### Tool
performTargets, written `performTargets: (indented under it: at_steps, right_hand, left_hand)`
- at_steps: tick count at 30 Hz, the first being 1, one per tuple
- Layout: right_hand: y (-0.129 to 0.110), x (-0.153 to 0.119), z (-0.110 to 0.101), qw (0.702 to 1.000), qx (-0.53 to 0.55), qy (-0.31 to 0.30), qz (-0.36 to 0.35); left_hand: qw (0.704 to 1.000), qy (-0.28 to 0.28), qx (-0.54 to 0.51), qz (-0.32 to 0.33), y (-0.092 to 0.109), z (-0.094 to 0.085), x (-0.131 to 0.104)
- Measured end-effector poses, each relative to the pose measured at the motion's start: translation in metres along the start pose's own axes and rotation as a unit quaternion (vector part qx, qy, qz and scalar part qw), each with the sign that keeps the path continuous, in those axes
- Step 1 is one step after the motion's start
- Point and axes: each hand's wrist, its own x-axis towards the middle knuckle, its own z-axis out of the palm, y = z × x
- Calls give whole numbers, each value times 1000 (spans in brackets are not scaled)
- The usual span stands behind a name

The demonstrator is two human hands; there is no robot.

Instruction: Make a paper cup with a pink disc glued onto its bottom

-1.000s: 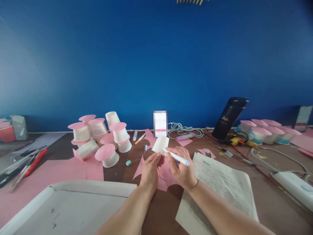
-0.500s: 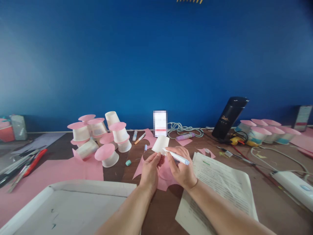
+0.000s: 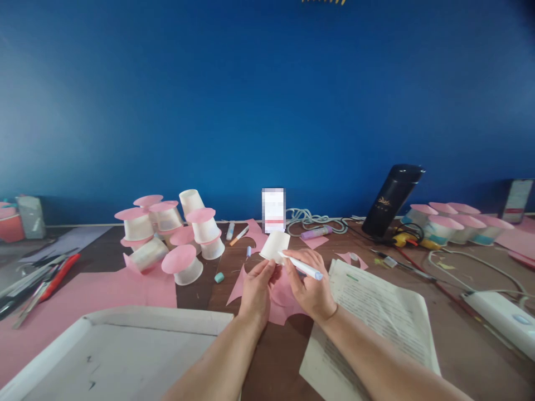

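Note:
My left hand (image 3: 257, 289) is closed on a white paper cup (image 3: 275, 245), gripping it near its lower edge. A marker (image 3: 305, 268), white with a light blue end, lies in the closed fingers of my right hand (image 3: 311, 287). Its tip points at the cup's side and appears to touch it. A round pink paper (image 3: 283, 292) shows between my hands, over pink paper scraps; I cannot tell whether it is fixed to the cup. Left of my hands stand several paper cups with pink discs (image 3: 183, 259), some stacked. A small blue pen cap (image 3: 249, 252) is nearby.
A white box lid (image 3: 154, 320) lies front left, printed sheets (image 3: 376, 312) front right. Behind are a phone (image 3: 274, 210), a coiled cable (image 3: 311, 217) and a black tumbler (image 3: 393, 200). Red-handled scissors (image 3: 61, 277) lie left; a white power strip (image 3: 504, 323) lies right.

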Motion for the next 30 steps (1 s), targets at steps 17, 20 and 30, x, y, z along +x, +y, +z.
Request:
performTargets:
  at_steps: [17, 20, 30]
  right_hand:
    - [-2, -1, 1, 1000, 5, 4, -7]
    - [-3, -1, 1, 1000, 6, 5, -12]
    - [-1, 0, 1, 1000, -9, 4, -18]
  left_hand:
    - [1000, 6, -13, 5, 2, 1, 0]
    - [1000, -3, -12, 7, 2, 1, 0]
    - [1000, 4, -10, -3, 2, 2, 0]
